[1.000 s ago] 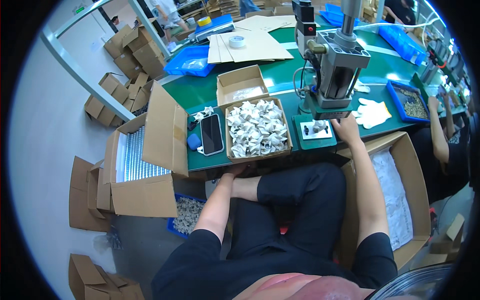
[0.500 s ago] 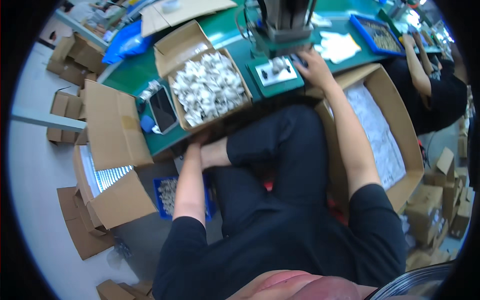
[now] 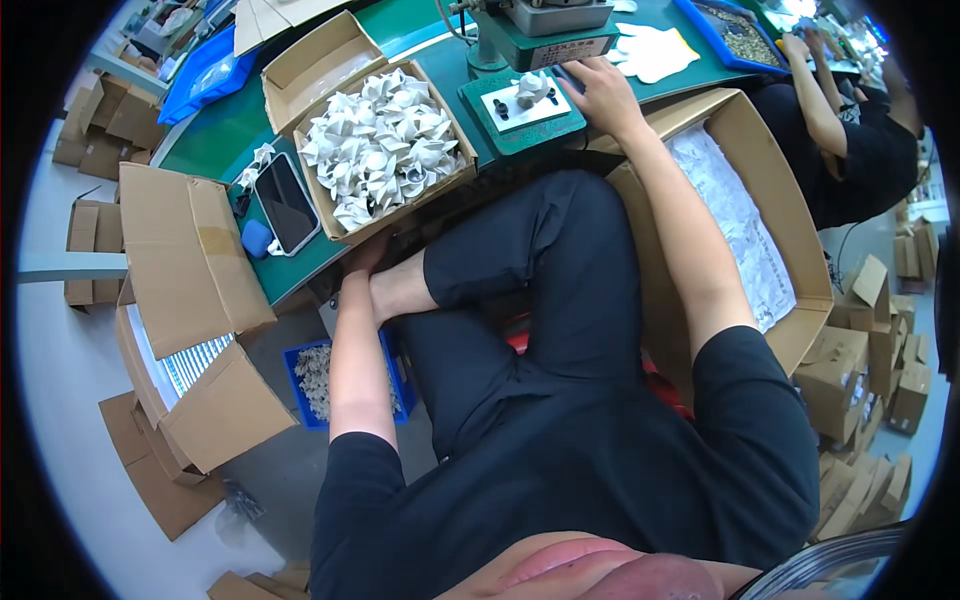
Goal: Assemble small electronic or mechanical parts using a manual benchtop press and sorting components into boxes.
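Observation:
My right hand (image 3: 603, 92) rests at the right side of a green bench press (image 3: 555, 48), fingers stretched out over a small dark part that they mostly hide. Just left of it, a white plate (image 3: 515, 112) on the press's green base (image 3: 540, 135) carries a small grey metal piece (image 3: 530, 90) beneath the press head. My left hand (image 3: 368, 252) is low by my bare ankle (image 3: 405, 285), under the bench edge; its fingers are hidden. Above it stands an open cardboard box (image 3: 455, 170) heaped with pale grey, angular metal pieces (image 3: 380, 145).
A phone (image 3: 287, 205) and a blue case (image 3: 257, 238) lie on the green bench. White gloves (image 3: 655, 52) and a blue tray (image 3: 735, 35) are farther right. Large open cartons flank me (image 3: 815, 270), (image 3: 190, 260). A blue bin (image 3: 310, 415) sits below. A co-worker (image 3: 850, 150) works at right.
The whole view has shifted, so the bench things sit higher and farther left, and the picture is sharper. Both hands stay in about the same places; the metal piece remains on the plate.

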{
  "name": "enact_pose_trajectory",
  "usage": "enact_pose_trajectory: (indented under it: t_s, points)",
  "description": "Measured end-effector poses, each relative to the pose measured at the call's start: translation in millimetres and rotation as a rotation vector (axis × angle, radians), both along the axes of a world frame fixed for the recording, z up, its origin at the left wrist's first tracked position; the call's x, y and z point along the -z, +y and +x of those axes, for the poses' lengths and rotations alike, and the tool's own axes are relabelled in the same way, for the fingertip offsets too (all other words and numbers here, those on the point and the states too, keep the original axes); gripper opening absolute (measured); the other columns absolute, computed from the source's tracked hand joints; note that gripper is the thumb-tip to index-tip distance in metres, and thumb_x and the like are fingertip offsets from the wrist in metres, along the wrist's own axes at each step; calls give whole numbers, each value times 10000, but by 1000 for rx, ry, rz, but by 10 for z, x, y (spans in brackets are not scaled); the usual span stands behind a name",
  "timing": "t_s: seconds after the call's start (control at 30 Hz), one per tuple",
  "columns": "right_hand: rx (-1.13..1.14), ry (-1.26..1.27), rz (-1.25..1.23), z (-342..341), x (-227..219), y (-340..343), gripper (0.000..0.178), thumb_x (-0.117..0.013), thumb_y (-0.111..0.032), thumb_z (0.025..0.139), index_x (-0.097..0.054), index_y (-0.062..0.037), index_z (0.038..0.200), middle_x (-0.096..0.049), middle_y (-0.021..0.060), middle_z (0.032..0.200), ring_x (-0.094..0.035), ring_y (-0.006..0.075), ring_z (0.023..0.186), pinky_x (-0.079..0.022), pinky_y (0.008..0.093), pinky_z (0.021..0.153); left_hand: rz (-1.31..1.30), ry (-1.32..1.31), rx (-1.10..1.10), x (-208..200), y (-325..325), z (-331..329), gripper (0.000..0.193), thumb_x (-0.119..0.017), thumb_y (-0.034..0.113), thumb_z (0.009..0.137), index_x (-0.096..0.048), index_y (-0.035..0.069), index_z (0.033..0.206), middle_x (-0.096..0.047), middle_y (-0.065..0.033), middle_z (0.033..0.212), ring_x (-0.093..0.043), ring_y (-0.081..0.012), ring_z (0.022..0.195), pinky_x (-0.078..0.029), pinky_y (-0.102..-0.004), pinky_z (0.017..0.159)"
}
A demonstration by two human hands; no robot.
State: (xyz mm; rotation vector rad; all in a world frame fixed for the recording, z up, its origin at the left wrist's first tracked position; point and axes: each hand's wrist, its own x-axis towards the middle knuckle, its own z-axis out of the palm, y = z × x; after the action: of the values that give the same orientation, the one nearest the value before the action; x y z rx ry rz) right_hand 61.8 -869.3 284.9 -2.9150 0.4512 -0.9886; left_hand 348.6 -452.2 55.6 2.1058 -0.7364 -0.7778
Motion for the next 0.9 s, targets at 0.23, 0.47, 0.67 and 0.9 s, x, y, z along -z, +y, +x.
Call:
enact_pose_trajectory:
  t_s: [0.23,0.47,0.67,0.9]
  points:
    - [32,49,-45,-71,55,-44,371,-625,-318,970,-650,-142,1296,-641,129,1224,-572,328,1227,-509,424,1001,113,-6,34,188,-65,23,687,-625,447,951,-464,54,1491,-398,-157,1586,-390,-282,1432,-299,-389,1178]
    - [89,211,-52,-139,52,-220,391,-555,-337,1005,-627,-127,1326,-615,105,1344,-520,337,1323,-502,420,1035,241,-10,141,-166,-374,-180,689,-616,452,948,-460,55,1489,-435,-168,1554,-404,-297,1421,-304,-398,1175]
    - [41,211,89,48,-223,7,347,-558,-318,1002,-680,-73,1214,-661,164,1214,-588,348,1178,-489,431,988,107,-200,61,95,-130,91,667,-587,446,960,-456,57,1486,-493,-182,1498,-440,-301,1393,-312,-401,1169]
    - [-94,97,577,24,-515,718,523,-650,-365,954,-548,-49,1358,-576,210,1340,-526,399,1266,-423,463,1080,-48,-119,-35,552,341,440,513,-578,323,964,-543,32,1384,-587,-201,1385,-530,-328,1289,-400,-429,1085]
